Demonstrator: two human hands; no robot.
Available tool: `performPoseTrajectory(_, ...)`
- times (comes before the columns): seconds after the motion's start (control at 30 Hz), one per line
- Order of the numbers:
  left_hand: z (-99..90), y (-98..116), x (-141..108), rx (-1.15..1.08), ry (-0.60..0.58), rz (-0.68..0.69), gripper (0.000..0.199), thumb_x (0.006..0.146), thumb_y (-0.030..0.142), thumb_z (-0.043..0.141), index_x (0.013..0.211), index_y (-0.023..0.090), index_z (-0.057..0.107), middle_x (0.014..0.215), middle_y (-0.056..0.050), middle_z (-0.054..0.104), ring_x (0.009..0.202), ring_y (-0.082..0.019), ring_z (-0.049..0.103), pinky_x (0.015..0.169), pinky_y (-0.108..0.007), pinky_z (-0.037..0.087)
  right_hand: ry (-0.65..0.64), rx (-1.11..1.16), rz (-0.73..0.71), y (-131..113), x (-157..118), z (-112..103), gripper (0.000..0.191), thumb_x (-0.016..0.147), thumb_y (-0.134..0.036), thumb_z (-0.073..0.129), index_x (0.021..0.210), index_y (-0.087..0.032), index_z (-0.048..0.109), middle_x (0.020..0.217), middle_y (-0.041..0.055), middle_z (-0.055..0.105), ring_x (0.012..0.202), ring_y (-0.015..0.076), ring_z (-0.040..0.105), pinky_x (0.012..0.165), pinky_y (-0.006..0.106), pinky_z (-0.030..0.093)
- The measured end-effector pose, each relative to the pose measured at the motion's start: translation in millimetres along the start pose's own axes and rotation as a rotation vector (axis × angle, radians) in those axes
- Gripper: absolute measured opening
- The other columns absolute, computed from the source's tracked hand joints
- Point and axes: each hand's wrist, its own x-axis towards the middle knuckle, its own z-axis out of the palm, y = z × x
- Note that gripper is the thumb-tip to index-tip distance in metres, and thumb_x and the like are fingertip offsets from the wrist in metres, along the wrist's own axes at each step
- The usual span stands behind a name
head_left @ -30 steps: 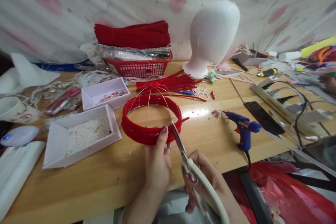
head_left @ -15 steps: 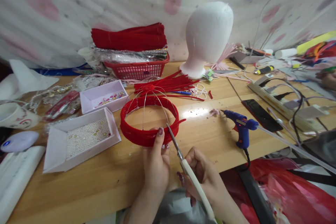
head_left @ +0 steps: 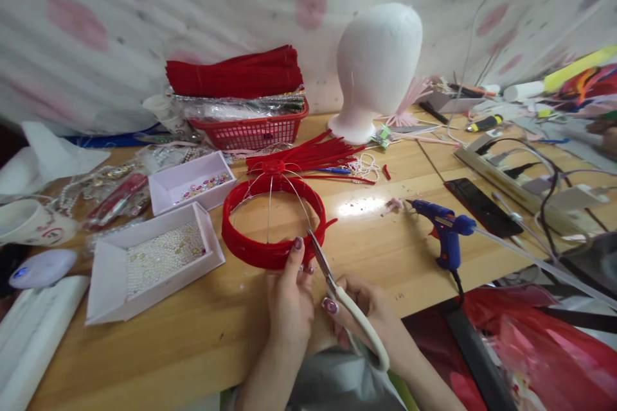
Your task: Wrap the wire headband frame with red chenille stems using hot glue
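Observation:
My left hand [head_left: 293, 292] pinches the near edge of a red fuzzy headpiece frame [head_left: 255, 255], thumb on the inside and fingers behind the band. Thin wires arch from the band up to a red round centre on top. In my right hand [head_left: 359, 311] is a pair of scissors [head_left: 357, 313] with pale handles. Its blades reach the band just right of my left thumb, by a loose red end that sticks out to the right. Whether the blade tips touch the red strip, I cannot tell.
Right of my hands lies a blue glue gun [head_left: 446, 231], with a phone [head_left: 482, 207] and a power strip [head_left: 520, 189] beyond. White boxes of beads [head_left: 103, 289] and gems [head_left: 161, 196] stand left. Behind are a red basket [head_left: 250, 131] and a white foam head [head_left: 378, 64].
The scissor handles have swung and spread, so their loops now show more. The blades stay at the same part of the band, which my left hand still holds. The view has shifted slightly.

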Motion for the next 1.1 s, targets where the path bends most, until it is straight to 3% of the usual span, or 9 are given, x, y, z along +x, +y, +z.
performPoseTrajectory(0.2, 1.5, -1, -3, 0.028, 0.049, -0.012, 0.042, 0.040, 0.030, 0.098, 0.070, 0.016, 0.072, 0.068, 0.002, 0.067, 0.058, -0.007, 0.057, 0.052, -0.017, 0.045, -0.068, -0.203, -0.062, -1, -5, -12, 0.049, 0.080, -0.059, 0.072, 0.066, -0.018, 0.049, 0.051, -0.0056, 0.049, 0.045, 0.0064, 0.040, 0.043, 0.020, 0.027)
performPoseTrajectory(0.43, 1.8, 1, -1, -0.030, 0.062, -0.057, 0.040, 0.037, 0.026, 0.098, 0.065, 0.015, 0.072, 0.065, 0.001, 0.068, 0.057, -0.008, 0.057, 0.052, -0.018, 0.044, -0.095, -0.282, -0.016, -15, -6, -21, 0.052, 0.077, -0.065, 0.071, 0.067, -0.019, 0.050, 0.051, -0.0047, 0.050, 0.044, 0.0074, 0.043, 0.042, 0.020, 0.029)
performPoseTrajectory(0.7, -4.6, -4, -1, -0.031, -0.029, -0.042, 0.030, 0.049, 0.029, 0.096, 0.067, 0.017, 0.074, 0.063, 0.003, 0.065, 0.056, -0.006, 0.052, 0.055, -0.016, 0.044, 0.005, -0.289, 0.019, -11, 2, -18, 0.044, 0.071, -0.046, 0.079, 0.059, -0.020, 0.046, 0.046, -0.0075, 0.043, 0.039, 0.0055, 0.039, 0.039, 0.018, 0.028)
performPoseTrajectory(0.93, -4.0, -6, 1, -0.053, -0.019, -0.053, 0.030, 0.051, 0.028, 0.095, 0.064, 0.017, 0.071, 0.065, 0.003, 0.065, 0.059, -0.007, 0.053, 0.057, -0.018, 0.044, -0.015, -0.396, -0.003, -27, 3, -13, 0.040, 0.073, -0.042, 0.070, 0.054, -0.021, 0.042, 0.046, -0.0054, 0.042, 0.041, 0.0068, 0.040, 0.038, 0.019, 0.028)
performPoseTrajectory(1.1, -5.5, -6, 0, -0.070, -0.008, -0.048, 0.030, 0.052, 0.028, 0.094, 0.069, 0.017, 0.071, 0.069, 0.002, 0.066, 0.061, -0.008, 0.056, 0.059, -0.020, 0.045, -0.043, -0.445, -0.032, -22, 6, -17, 0.040, 0.078, -0.039, 0.065, 0.053, -0.021, 0.040, 0.045, -0.0052, 0.042, 0.039, 0.0065, 0.038, 0.038, 0.019, 0.027)
